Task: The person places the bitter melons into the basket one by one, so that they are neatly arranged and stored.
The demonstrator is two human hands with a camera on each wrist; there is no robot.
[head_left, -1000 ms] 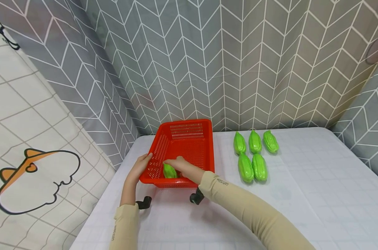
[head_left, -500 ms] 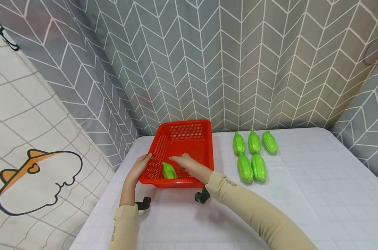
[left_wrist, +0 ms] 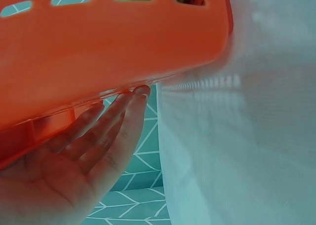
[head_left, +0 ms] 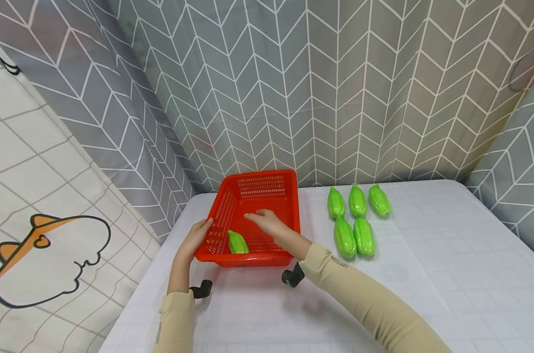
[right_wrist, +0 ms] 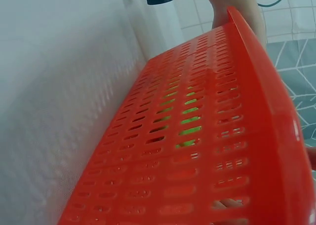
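Note:
A red plastic basket [head_left: 258,256] with slotted walls stands on the table. At its left rim my left hand [head_left: 197,239] grips the edge; in the left wrist view the fingers [left_wrist: 129,119] lie along the outside under the lip, the thumb hidden. Inside, near the front left corner, rests a shiny green ridged fruit-like piece [head_left: 238,242] with a pointed tip; slots in the basket wall show its green [right_wrist: 190,120] in the right wrist view. My right hand [head_left: 273,228] hovers over the basket's interior, right of that piece, fingers loosely extended and holding nothing.
Right of the basket, several matching green pieces lie in two rows, a back one [head_left: 336,203] and a front one [head_left: 345,238] among them. The white table [head_left: 443,274] ends at a patterned grey curtain [head_left: 364,98] behind and a white curtain on the left.
My right hand has released the green piece in the basket and moved away to the right. The left hand stays at the rim.

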